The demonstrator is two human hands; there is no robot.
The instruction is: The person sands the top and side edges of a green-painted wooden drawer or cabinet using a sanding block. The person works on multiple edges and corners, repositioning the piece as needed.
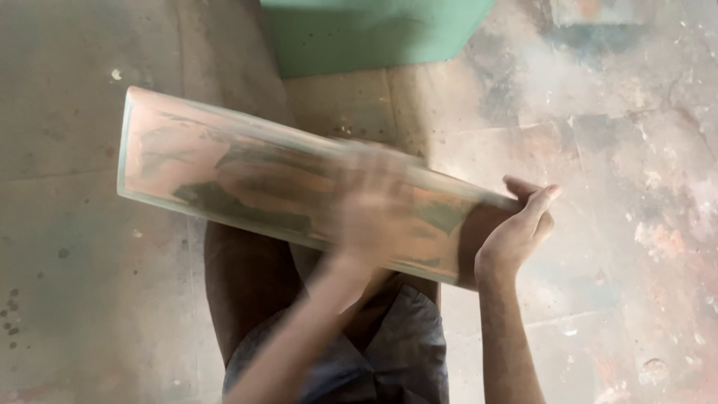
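Nearest to the camera are the person's knee and grey shorts (pixel 389 352), and the two forearms rise from there. The long wooden board (pixel 247 187) lies across the lap, above the floor (pixel 75 299), with its far end toward the left.

The right hand (pixel 520 224) grips the near end of the board; its fingers (pixel 542 202) are curled closed around the edge. The left hand (pixel 366 217) lies on the top face near the middle and is blurred, so I cannot tell if it is flat or holds something.

Most of the face is bare reddish-brown, but dark greenish patches remain in the middle and at the left, so I judge the rubbing as well advanced, not finished.

Farther away, a green block (pixel 366 34) stands on the stained floor.
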